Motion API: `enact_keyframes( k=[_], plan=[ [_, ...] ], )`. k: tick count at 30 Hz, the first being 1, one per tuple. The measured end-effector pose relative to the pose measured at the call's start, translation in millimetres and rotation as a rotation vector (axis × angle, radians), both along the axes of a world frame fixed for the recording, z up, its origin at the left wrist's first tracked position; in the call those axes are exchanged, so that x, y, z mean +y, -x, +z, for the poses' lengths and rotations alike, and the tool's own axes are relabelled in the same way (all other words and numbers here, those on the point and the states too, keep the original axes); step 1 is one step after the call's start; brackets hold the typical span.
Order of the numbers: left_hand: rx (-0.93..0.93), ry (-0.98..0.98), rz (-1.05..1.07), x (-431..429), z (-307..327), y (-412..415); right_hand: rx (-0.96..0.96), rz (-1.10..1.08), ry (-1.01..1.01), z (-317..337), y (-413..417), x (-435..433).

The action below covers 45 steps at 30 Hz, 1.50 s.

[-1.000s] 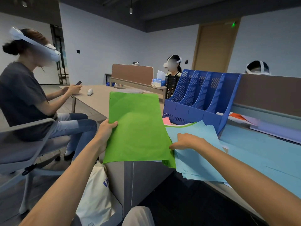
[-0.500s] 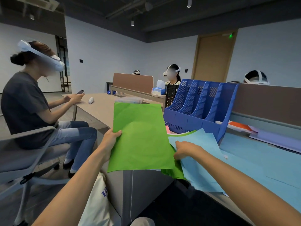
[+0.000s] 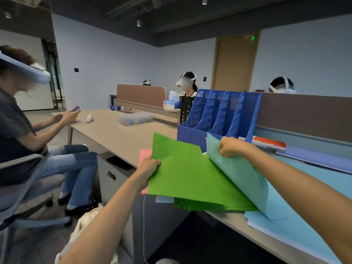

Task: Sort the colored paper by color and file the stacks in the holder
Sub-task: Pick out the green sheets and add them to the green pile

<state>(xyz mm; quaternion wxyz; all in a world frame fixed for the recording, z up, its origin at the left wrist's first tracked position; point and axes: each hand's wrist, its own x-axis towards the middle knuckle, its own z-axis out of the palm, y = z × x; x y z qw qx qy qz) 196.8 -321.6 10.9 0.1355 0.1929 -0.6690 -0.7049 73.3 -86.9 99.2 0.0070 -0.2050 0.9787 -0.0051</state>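
The green stack (image 3: pixel 209 205) lies at the near edge of the desk (image 3: pixel 118 136). Just above it, your left hand (image 3: pixel 151 164) pinches a green sheet (image 3: pixel 186 174) by its left edge. Your right hand (image 3: pixel 231 148), curled round the lifted blue sheets (image 3: pixel 242 178), is nearer the holder (image 3: pixel 190 134), which stands directly beyond it.

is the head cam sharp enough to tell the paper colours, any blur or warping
Head view: colours read clearly, green sheet in the left hand, light blue sheet in the right hand; hands slightly soft; wide-angle warp stretches the seated person at the left edge; even light, no glare.
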Motion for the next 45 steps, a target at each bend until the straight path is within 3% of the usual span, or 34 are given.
enact_keyframes(
  k=[9,17,24,30,33,38,42,45],
  plan=[
    [-0.125,0.161,-0.121,65.5,-23.1,57.6,0.012,-0.025,0.076,10.0,15.4,20.2],
    [-0.305,0.494,-0.145,73.6,-20.4,83.7,0.004,0.008,0.100,2.8,3.2,15.3],
    [-0.334,0.621,-0.101,52.1,-19.8,77.4,-0.246,0.053,0.279,-49.8,-6.5,-12.8],
    [-0.503,1.026,-0.146,54.1,-15.0,71.4,-0.243,0.052,0.336,-69.7,-15.1,-25.1],
    [-0.448,0.887,-0.179,63.7,-5.3,74.6,-0.229,0.048,0.381,-69.1,-12.4,-22.4],
    [-0.397,0.450,-0.076,57.6,-0.3,80.6,-0.209,0.028,0.459,-78.5,-8.8,-17.0],
    [-0.407,0.332,-0.073,53.3,5.6,75.7,-0.224,0.023,0.534,-82.5,-7.6,-12.4],
    [-0.437,0.379,-0.098,57.8,9.2,75.5,-0.231,0.024,0.565,-84.0,-9.0,-10.1]
  ],
)
